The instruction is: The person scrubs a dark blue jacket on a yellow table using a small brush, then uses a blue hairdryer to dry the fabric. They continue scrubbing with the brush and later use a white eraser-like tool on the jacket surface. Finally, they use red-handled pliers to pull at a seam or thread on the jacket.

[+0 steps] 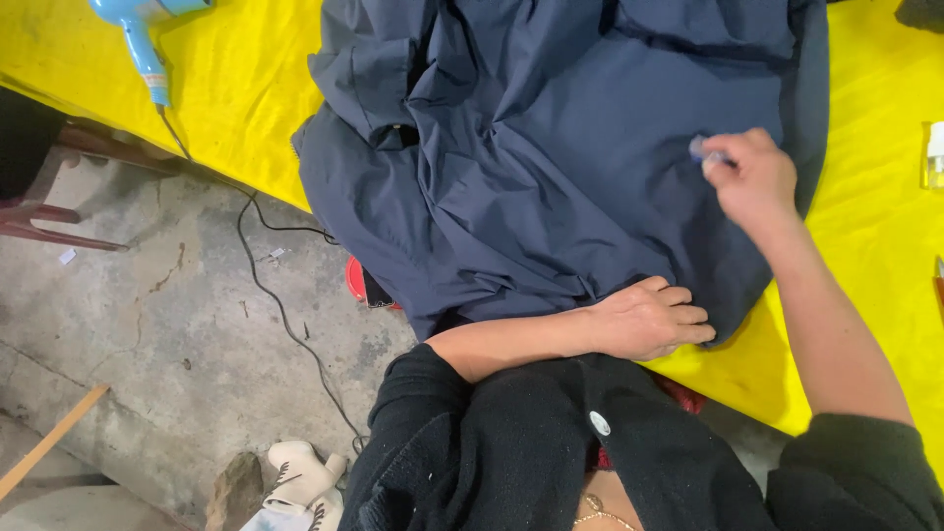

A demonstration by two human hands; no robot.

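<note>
A dark navy garment (pixel 551 147) lies crumpled on a table under a yellow cloth (pixel 246 88). My left hand (pixel 649 320) rests on the garment's near edge, fingers curled and pressing the fabric down. My right hand (pixel 752 177) hovers over the garment's right side, fingers pinched around a small pale blue object (pixel 700 150) that touches the fabric. Most of that object is hidden in my fingers.
A light blue hair dryer (pixel 143 29) lies at the table's far left, its black cord (pixel 280 305) trailing over the concrete floor. A small clear bottle (pixel 934 152) stands at the right edge. Something red (pixel 356 280) sits under the table, and white shoes (pixel 300 477) on the floor.
</note>
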